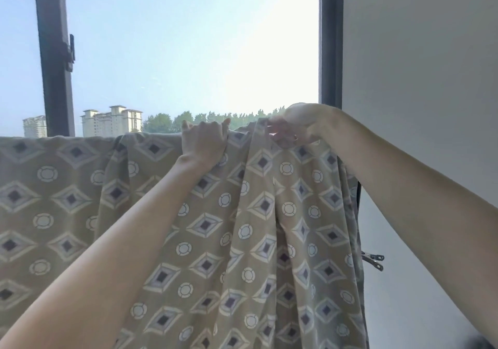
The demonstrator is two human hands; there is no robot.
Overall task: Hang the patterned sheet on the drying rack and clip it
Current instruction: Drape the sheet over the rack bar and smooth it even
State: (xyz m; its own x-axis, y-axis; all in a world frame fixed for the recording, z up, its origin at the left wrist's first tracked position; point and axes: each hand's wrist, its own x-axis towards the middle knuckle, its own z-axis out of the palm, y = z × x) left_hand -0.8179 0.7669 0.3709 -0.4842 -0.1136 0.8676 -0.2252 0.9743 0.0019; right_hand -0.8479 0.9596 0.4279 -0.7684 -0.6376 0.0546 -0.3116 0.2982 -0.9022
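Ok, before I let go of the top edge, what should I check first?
1. Patterned sheet draped over the top: ok, it hangs down on this side.
2. Left hand grip on the top edge: ok, fingers curled over it.
3. Right hand pinching the bunched fabric up top: ok.
4. Clip fastened under the right hand: cannot tell, the fingers hide it.
5. Fabric spread flat: not ok, the right part hangs in folds.
6. Metal clip within sight: ok, sticking out at the sheet's right edge.

One head-worn camera looks forward, roughly level and close, at the sheet (256,214) before a window (188,38).
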